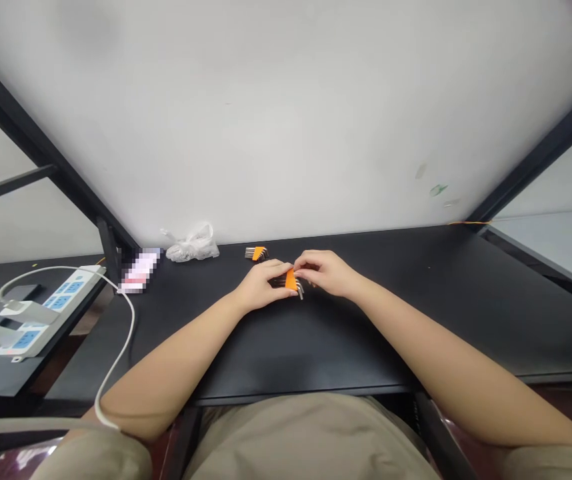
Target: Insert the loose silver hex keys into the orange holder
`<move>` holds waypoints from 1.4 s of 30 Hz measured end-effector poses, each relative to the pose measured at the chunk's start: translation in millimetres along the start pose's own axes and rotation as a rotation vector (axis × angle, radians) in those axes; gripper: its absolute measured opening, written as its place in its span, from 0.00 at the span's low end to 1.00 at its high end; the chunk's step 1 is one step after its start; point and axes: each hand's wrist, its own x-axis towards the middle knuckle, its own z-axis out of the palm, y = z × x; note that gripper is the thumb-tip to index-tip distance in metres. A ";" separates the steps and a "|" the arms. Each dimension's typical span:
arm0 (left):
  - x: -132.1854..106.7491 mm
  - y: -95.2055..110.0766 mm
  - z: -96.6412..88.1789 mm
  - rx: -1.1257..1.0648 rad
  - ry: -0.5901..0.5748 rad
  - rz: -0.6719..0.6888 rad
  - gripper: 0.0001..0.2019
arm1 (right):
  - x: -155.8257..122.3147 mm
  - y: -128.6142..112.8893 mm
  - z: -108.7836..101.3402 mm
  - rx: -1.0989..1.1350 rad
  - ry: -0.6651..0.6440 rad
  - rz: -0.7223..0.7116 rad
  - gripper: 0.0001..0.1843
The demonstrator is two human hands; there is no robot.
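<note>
Your left hand (262, 284), thumb opposing fingers, grips an orange plastic holder (291, 281) of silvery L-shaped metal keys (301, 290) over the flat black tabletop (286, 353). Your right hand (330, 272) bunches nearly closed fingertips at its edge; can't tell whether they pinch anything. Slack left grip plus sideways pressure could twist it, spilling keys.

Beige top (311, 440), seemingly plain cloth, with matching sleeves (93, 459) and bare forearms (191, 357).

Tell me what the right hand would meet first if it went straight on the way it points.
The orange holder, gripped in the left hand, comes first, right at the fingertips of the right hand. Depth is unclear, so they may already be touching it.
</note>
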 end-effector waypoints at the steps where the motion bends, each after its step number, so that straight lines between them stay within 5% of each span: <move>1: 0.7 2.4 0.4 -0.023 0.009 0.021 0.27 | 1.0 3.1 2.7 0.134 0.005 0.076 0.11; 5: 2.0 13.1 1.0 -0.044 0.061 0.066 0.24 | 3.0 12.9 12.2 0.528 -0.021 0.292 0.22; 10: 0.6 15.2 1.7 0.003 0.095 0.057 0.24 | 2.4 11.0 18.3 0.688 -0.191 0.376 0.25; 13: -0.2 11.0 2.0 0.058 0.097 0.009 0.24 | 3.6 13.0 17.9 0.497 -0.120 0.351 0.28; 18: -1.4 0.0 1.6 0.153 0.103 -0.091 0.26 | 4.7 39.5 2.9 -0.287 0.162 0.140 0.15; 23: -3.0 -10.7 2.5 0.195 0.098 -0.171 0.26 | 3.5 57.6 -7.6 -0.617 0.026 0.156 0.14; 28: -3.7 -15.2 3.7 0.182 0.073 -0.184 0.28 | 7.6 39.1 2.3 -0.808 -0.102 0.169 0.12; 34: -3.0 -17.1 4.7 0.170 0.050 -0.165 0.27 | 4.3 22.0 0.6 -0.842 -0.164 0.274 0.03; 42: -2.1 -16.0 5.0 0.138 0.028 -0.125 0.27 | 1.7 10.7 -12.0 -0.344 -0.100 0.138 0.05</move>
